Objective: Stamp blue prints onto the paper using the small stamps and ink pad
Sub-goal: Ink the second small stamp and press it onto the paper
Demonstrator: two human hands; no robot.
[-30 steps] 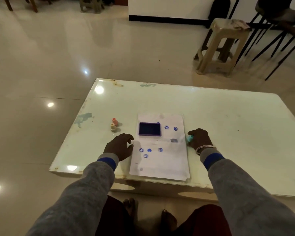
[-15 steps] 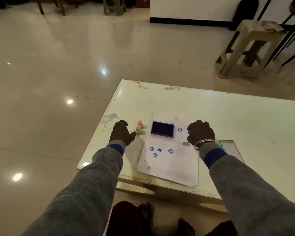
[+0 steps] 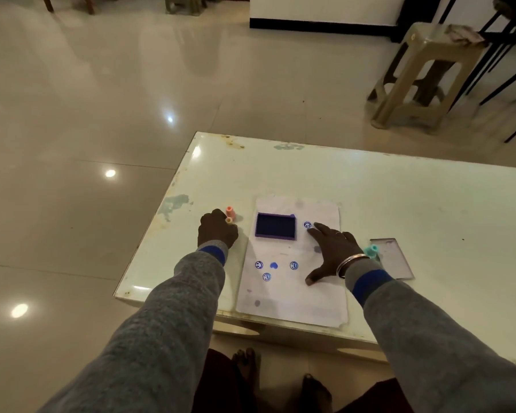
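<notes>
Left hand [image 3: 217, 232] curled, fingertips pinching yellow stamp [image 3: 229, 220]; pink stamp [image 3: 230, 210] just beyond them. Right hand [image 3: 331, 250] flat on paper [image 3: 292, 299], fingers [image 3: 320, 227] spread, holding nothing. Ink pad [image 3: 276, 226] between hands; round print [image 3: 307, 224] at right fingertips. Teal stamp [image 3: 371, 250] beside right wrist.

A beige plastic stool [image 3: 426, 76] stands beyond the white table [image 3: 399, 204], perhaps cloth-topped.

head-worn view, angled down, table [image 3: 370, 198] near
</notes>
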